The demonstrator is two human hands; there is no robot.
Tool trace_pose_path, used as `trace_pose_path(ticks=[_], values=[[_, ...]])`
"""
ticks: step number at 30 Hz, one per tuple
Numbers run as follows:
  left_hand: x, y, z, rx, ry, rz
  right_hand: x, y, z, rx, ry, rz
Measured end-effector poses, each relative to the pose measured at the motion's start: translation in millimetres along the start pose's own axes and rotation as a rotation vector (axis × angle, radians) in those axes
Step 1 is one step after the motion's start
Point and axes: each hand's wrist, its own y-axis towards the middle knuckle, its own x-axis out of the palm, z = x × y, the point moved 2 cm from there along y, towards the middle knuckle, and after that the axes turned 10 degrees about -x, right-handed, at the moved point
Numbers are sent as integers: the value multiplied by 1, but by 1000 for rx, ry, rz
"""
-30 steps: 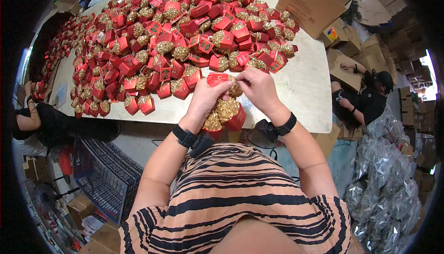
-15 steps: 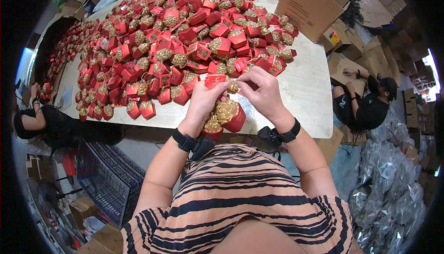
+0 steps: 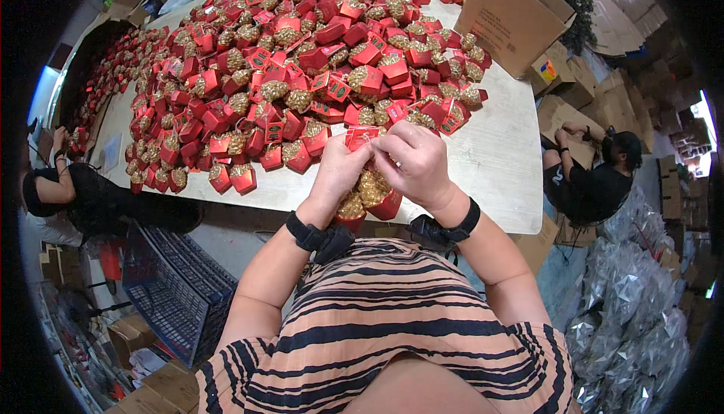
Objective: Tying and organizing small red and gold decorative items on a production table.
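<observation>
Over the near edge of the table my left hand (image 3: pixel 341 170) is closed, its thumb and fingers pinching a red paper tag (image 3: pixel 360 137). Close against it, my right hand (image 3: pixel 413 161) is closed too, fingertips pressed together beside the tag; what they pinch is too small to make out. Below both hands hang red pot-shaped ornaments with bumpy gold tops, one on the right (image 3: pixel 387 204) and one on the left (image 3: pixel 351 207). My fingers partly hide them and whatever they hang by. Ahead lies a large heap of similar ornaments (image 3: pixel 294 101).
The pale table (image 3: pixel 501 165) carries the heap. A cardboard box (image 3: pixel 509 22) stands at its far right. A blue plastic crate (image 3: pixel 177 289) is at lower left, silvery wrapped goods (image 3: pixel 633 301) at lower right. One person (image 3: pixel 596 169) sits at right, another (image 3: pixel 64 191) at left.
My right hand has come in closer to my left, its fingertips now beside the tag. The small gold piece seen between my hands is now hidden. The view has shifted slightly.
</observation>
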Motion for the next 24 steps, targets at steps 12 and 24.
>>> trace_pose_path(ticks=[12,24], values=[[-1,-3,2,-14,42,-12,7,-4,0,5,32,-21],[-3,-1,-3,-40,72,-43,9,-7,2,-4,27,-30]])
